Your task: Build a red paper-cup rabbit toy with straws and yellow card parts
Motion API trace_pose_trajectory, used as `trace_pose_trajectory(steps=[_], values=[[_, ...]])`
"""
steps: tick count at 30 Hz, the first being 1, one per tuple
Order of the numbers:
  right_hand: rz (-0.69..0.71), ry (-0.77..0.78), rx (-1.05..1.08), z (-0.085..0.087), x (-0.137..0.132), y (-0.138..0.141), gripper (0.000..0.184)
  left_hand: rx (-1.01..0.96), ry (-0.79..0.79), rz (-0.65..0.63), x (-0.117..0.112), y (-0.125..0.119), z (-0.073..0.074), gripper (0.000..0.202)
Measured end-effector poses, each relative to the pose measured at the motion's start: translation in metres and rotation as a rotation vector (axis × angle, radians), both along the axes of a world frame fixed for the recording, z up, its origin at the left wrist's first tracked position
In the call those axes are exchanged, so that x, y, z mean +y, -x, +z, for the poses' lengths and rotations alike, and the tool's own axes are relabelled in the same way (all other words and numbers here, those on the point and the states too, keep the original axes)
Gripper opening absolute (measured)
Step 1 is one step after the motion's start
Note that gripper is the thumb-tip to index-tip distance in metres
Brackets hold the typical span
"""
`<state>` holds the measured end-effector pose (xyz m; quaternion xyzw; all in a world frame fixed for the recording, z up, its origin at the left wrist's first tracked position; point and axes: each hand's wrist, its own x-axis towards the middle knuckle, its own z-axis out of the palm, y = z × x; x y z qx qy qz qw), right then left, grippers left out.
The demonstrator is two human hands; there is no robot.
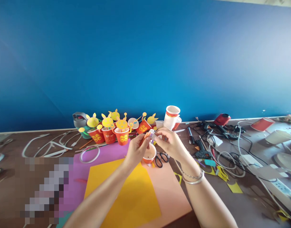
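Observation:
Close together above a paper cup (149,153), my two hands meet at a small orange and white object (149,134) with a touch of purple. Its kind is too small to make out. My left hand (136,148) is closed, pinching its orange part between thumb and fingers. My right hand (167,142) has its fingertips pressed to the white end. Beneath the hands, the cup stands upright on the paper sheets, with black-handled scissors (161,160) lying beside it. A yellow sheet (128,193) lies on a peach sheet (170,193) under my forearms.
Red paper cups (122,136) with yellow animal-head cutouts stand behind. Stacked white cups (172,117) stand by the blue wall. Glue guns (202,150), tangled cables (227,161), a power strip (281,187) and yellow scraps (235,187) lie at right. A purple sheet (104,152) lies left.

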<state>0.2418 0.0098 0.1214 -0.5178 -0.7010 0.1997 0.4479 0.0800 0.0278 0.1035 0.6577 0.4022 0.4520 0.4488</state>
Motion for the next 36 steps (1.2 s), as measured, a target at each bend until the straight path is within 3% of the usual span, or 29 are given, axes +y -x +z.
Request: trace_pose_trajectory(steps=[6, 10, 15, 19, 26, 31, 36], values=[[0.019, 0.003, 0.011, -0.004, 0.002, -0.005, 0.014, -0.008, 0.011, -0.082, 0.006, 0.005, 0.0, 0.039], [-0.052, -0.004, 0.064, -0.005, 0.003, -0.001, 0.012, -0.025, 0.033, -0.122, 0.005, 0.006, 0.002, 0.044], [0.133, 0.188, 0.221, 0.002, 0.0, -0.003, 0.02, -0.023, 0.05, -0.236, 0.005, 0.01, 0.006, 0.044], [0.097, 0.17, 0.179, 0.0, 0.004, -0.007, 0.037, 0.072, 0.051, -0.284, 0.005, 0.013, 0.005, 0.046], [0.192, 0.319, 0.305, -0.002, 0.008, -0.006, 0.027, 0.154, 0.07, -0.432, 0.003, 0.015, 0.002, 0.042], [0.116, 0.254, 0.451, -0.003, 0.007, 0.007, 0.027, 0.256, 0.052, -0.418, 0.004, 0.014, -0.001, 0.04], [0.101, 0.287, 0.475, -0.002, 0.006, 0.009, 0.032, 0.307, 0.129, -0.409, 0.005, 0.011, -0.004, 0.043]])
